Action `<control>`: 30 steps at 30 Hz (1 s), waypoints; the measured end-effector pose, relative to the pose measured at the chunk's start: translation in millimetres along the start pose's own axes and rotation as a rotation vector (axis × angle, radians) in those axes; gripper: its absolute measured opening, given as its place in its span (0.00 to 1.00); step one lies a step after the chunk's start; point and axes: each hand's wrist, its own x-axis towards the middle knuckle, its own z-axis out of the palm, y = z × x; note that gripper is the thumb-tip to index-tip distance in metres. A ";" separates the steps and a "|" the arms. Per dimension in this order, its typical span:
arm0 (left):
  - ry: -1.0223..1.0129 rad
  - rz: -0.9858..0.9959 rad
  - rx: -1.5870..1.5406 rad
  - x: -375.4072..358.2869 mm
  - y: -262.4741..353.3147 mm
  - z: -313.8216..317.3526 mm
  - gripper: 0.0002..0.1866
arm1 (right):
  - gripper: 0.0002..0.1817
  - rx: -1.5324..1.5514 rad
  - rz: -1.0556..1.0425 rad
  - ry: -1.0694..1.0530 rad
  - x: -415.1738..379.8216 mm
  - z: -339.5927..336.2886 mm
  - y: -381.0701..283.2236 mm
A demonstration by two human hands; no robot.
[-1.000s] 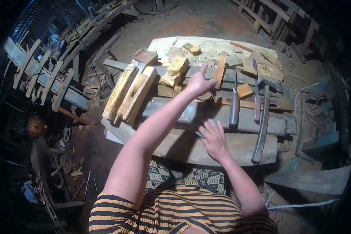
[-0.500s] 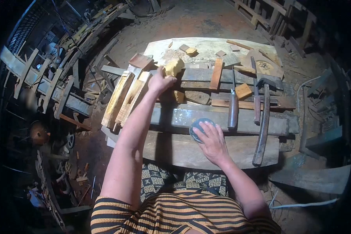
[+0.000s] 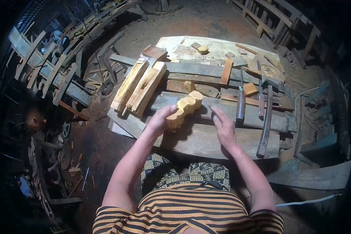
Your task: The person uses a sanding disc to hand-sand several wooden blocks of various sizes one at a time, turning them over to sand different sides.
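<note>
My left hand [image 3: 160, 120] is closed around one end of a carved yellow wood piece [image 3: 188, 105] with rounded, lumpy lobes, tilted above the planks. Close to its right side is my right hand [image 3: 224, 128], with the fingers together and pointing up and left. It holds a dark round sanding disc [image 3: 210, 105], now seen almost edge-on and mostly hidden by the fingers. Right of this hand lie a wooden-handled chisel [image 3: 240, 103], a second long-handled tool [image 3: 261, 101] and an adze [image 3: 266, 121] with a curved handle.
Two rough-cut wood blocks [image 3: 146, 85] lie at the left of the plank bench [image 3: 222, 144]. A yellow block [image 3: 250, 89] and a reddish strip [image 3: 226, 71] lie farther back. Offcuts sit on the pale board [image 3: 216, 45]. Wooden frames stand on both sides of the floor.
My left hand has brought the yellow carving from the back left toward me. My right hand has lifted the disc off the plank and turned it on edge. The view has shifted slightly.
</note>
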 end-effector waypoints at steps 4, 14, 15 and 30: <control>0.029 0.042 -0.054 -18.1 -25.7 -4.3 0.37 | 0.18 -0.280 -0.312 0.005 32.7 11.7 -47.7; 0.304 0.501 0.308 1.3 -97.3 -10.4 0.28 | 0.30 -0.463 -0.526 -0.438 4.3 71.5 -78.1; 0.301 0.502 0.296 0.1 -96.9 -11.9 0.28 | 0.31 -0.420 -0.559 -0.479 2.3 71.6 -82.8; 0.195 0.717 0.449 27.5 -136.6 -26.7 0.30 | 0.20 -0.350 -0.641 -0.449 1.3 79.7 -91.6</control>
